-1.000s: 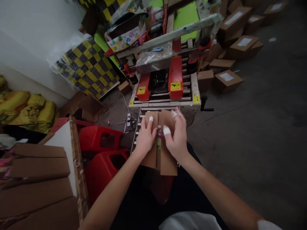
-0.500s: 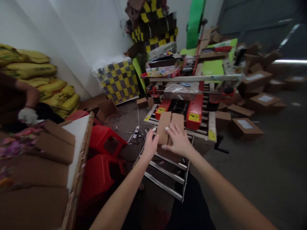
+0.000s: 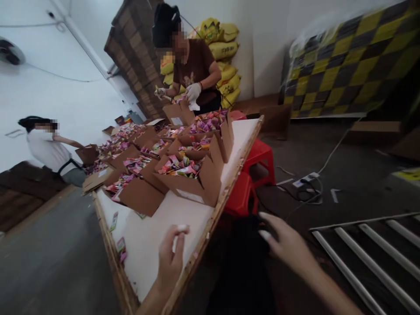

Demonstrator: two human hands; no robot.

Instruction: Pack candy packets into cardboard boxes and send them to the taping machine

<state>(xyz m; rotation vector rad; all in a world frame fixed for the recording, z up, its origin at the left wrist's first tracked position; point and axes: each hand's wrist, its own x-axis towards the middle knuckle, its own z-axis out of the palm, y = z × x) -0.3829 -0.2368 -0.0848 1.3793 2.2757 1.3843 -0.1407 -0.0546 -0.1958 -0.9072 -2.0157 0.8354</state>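
Observation:
Above the near end of the white-topped table (image 3: 147,245), my left hand (image 3: 170,256) is loosely curled, with a gap between thumb and fingers and nothing seen in it. My right hand (image 3: 285,240) hangs past the table's right edge, fingers apart and empty. White covers show on some fingertips. Closest to my left hand stands an open cardboard box (image 3: 197,186) filled with small colourful packets (image 3: 182,167). Beside it on the left is another open box (image 3: 142,192) of packets. A few loose packets, one of them pink (image 3: 121,250), lie along the left edge.
A co-worker in gloves (image 3: 197,61) handles a box at the table's far side; another person (image 3: 52,144) stands farther left. Red stools (image 3: 241,194) are by the table's right edge. A roller conveyor (image 3: 361,253) is at lower right, and a power strip (image 3: 305,179) lies on the floor.
My view has swung left from the conveyor to the packet table. Both hands have let go of the closed cardboard box, which is out of view now.

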